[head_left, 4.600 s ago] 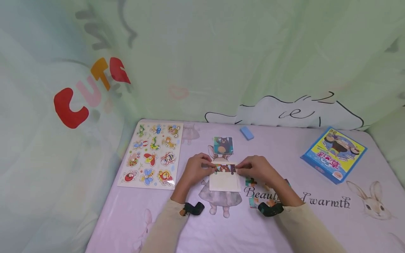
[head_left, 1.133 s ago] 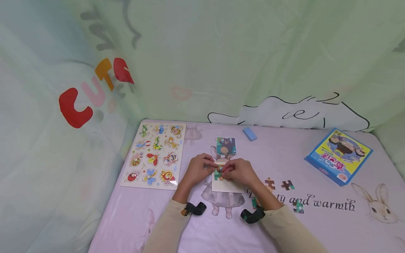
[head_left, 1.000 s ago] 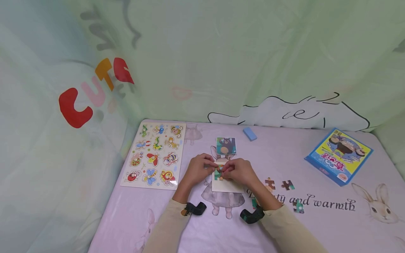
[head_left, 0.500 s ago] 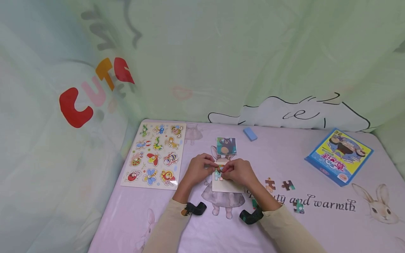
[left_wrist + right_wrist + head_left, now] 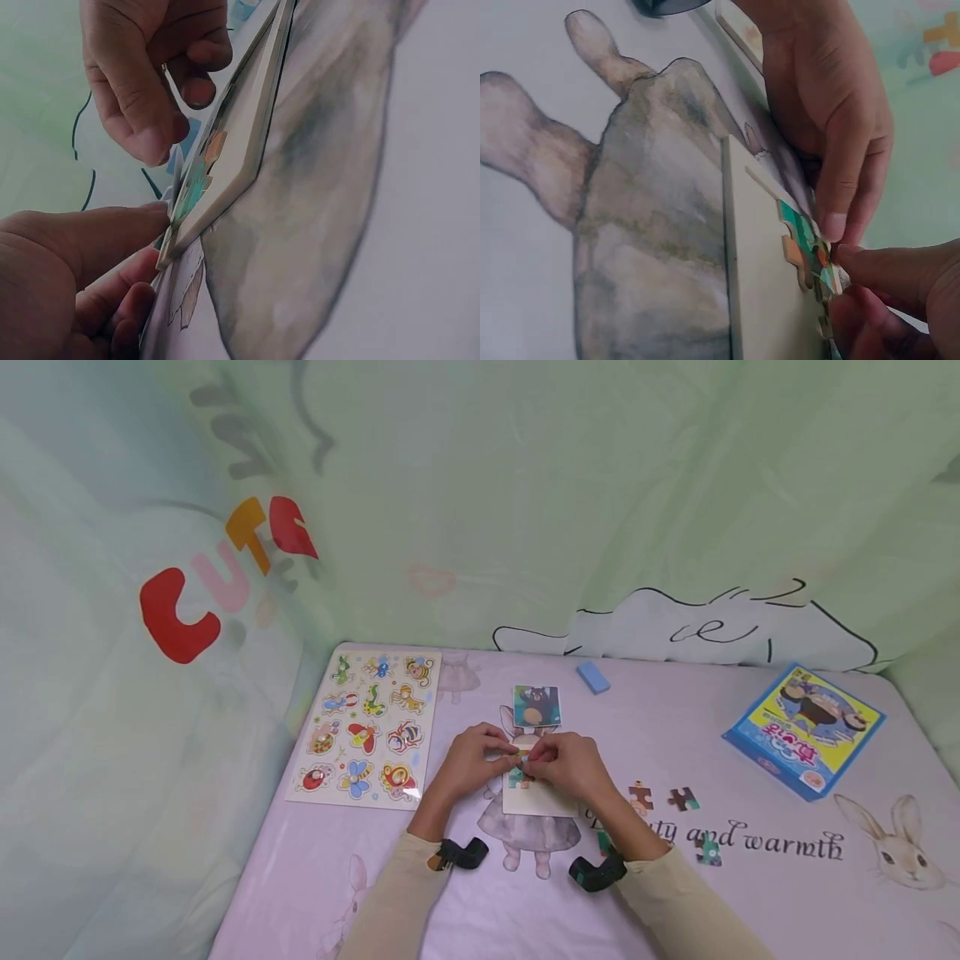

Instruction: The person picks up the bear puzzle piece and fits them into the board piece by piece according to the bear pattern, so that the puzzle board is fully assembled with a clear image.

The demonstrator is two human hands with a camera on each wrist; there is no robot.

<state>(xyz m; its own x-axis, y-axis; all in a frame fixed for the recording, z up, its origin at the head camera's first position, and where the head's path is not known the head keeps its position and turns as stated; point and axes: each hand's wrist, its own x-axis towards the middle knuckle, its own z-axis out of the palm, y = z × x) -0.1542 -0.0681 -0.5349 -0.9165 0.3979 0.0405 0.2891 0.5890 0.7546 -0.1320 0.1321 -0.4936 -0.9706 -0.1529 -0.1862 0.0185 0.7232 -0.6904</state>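
Your left hand (image 5: pixel 471 763) has thumb and fingers clamped on the far left corner of the cream puzzle board (image 5: pixel 540 802). Your right hand (image 5: pixel 572 765) pinches a small puzzle piece (image 5: pixel 525 760) over the board's upper left part, mostly hidden by your fingers; can't tell if it's seated. Hands nearly touch at the fingertips.

Sleeves beige, a black device (image 5: pixel 465 855) on each wrist. Board lies flat on the pale tablecloth (image 5: pixel 525 910), over a printed rabbit's dress. Set pieces (image 5: pixel 796 223), teal and orange, show at the board's left side; the near strip is bare.

Right of your forearm: loose teal piece (image 5: pixel 707 850), then an orange-brown piece (image 5: pixel 640 797) and a dark brown-green piece (image 5: pixel 683 799).

Insect board (image 5: pixel 427 718) well to your left. Bear card (image 5: pixel 537 707) just beyond the puzzle board. Blue-yellow box (image 5: pixel 806 731) far right, blue block (image 5: pixel 592 677) farther back, then the pale green curtain (image 5: pixel 480 510).
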